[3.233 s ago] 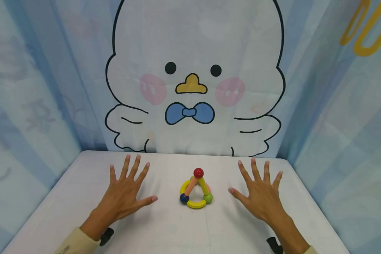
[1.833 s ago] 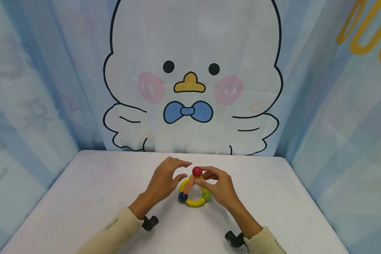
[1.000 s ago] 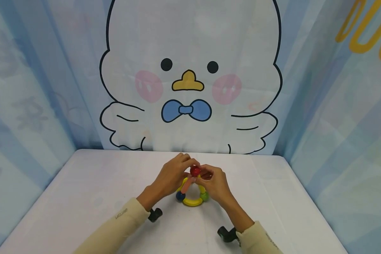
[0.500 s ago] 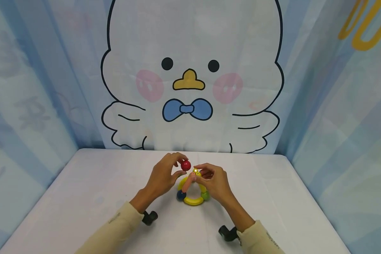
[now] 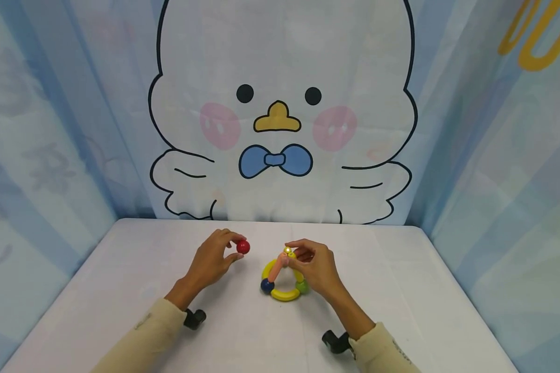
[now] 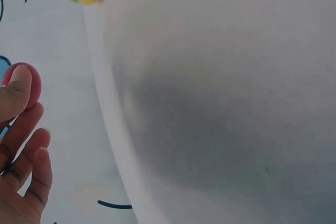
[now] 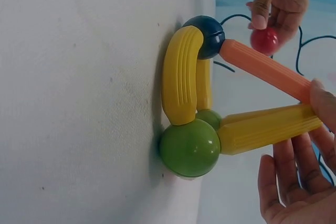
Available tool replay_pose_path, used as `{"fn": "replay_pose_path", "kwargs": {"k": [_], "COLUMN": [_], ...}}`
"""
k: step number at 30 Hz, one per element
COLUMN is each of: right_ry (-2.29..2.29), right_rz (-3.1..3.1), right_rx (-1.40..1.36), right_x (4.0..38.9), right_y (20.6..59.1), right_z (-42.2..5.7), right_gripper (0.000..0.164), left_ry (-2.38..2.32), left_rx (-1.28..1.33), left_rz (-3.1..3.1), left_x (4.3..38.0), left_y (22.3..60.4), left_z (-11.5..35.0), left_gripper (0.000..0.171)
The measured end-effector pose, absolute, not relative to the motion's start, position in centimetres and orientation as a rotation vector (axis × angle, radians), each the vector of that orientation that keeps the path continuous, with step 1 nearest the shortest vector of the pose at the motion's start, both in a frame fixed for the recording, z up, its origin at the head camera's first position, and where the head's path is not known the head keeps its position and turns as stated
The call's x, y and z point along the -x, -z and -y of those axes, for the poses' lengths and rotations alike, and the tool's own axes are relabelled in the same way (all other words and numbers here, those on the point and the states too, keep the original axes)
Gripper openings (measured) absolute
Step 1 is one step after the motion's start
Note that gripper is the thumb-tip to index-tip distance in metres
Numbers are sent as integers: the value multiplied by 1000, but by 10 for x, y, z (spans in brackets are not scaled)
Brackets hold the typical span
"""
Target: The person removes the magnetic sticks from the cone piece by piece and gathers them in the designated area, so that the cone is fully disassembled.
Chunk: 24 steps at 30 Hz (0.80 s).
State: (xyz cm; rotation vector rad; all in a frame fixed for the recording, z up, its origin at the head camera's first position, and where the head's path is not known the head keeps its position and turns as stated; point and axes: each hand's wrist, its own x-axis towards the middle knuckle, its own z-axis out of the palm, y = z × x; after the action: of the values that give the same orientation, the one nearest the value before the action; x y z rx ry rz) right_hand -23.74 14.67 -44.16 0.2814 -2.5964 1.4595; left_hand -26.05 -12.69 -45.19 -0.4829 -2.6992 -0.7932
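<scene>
My left hand (image 5: 209,260) pinches a red ball (image 5: 243,247) between thumb and fingertips, above the table and left of a magnetic rod-and-ball toy. That toy's ring of curved yellow pieces (image 5: 284,295) sits on the table, with a dark blue ball (image 5: 267,286) and green balls (image 7: 190,148) at its joints. From the ring an orange rod (image 7: 262,69) and yellow rods (image 7: 268,129) lean up and meet at a bare top. There my right hand (image 5: 319,267) pinches the rod ends with thumb and fingers, partly covering them. In the right wrist view, the red ball is apart from the rods.
The white table (image 5: 382,295) has its far edge against a hanging backdrop (image 5: 280,202) printed with a cartoon bird. Blue patterned curtains (image 5: 51,155) hang on both sides. A black wrist camera (image 5: 195,319) sticks out under each sleeve.
Both hands came in to the toy's top. My left hand pulled the red ball off and carried it left; my right hand took hold of the rod tops and has stayed there.
</scene>
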Motion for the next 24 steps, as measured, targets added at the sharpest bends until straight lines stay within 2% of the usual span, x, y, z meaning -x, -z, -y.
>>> {"fn": "replay_pose_path", "kwargs": {"k": [24], "right_ry": [-1498], "right_rz": [2577], "right_rx": [-293], "right_x": [239], "right_y": [442], "right_z": [-149], "right_gripper": [29], "left_ry": [747], "left_rx": [265], "left_rz": [2948], "left_x": [281], "left_y": [466], "left_z": [219], "left_gripper": [41]}}
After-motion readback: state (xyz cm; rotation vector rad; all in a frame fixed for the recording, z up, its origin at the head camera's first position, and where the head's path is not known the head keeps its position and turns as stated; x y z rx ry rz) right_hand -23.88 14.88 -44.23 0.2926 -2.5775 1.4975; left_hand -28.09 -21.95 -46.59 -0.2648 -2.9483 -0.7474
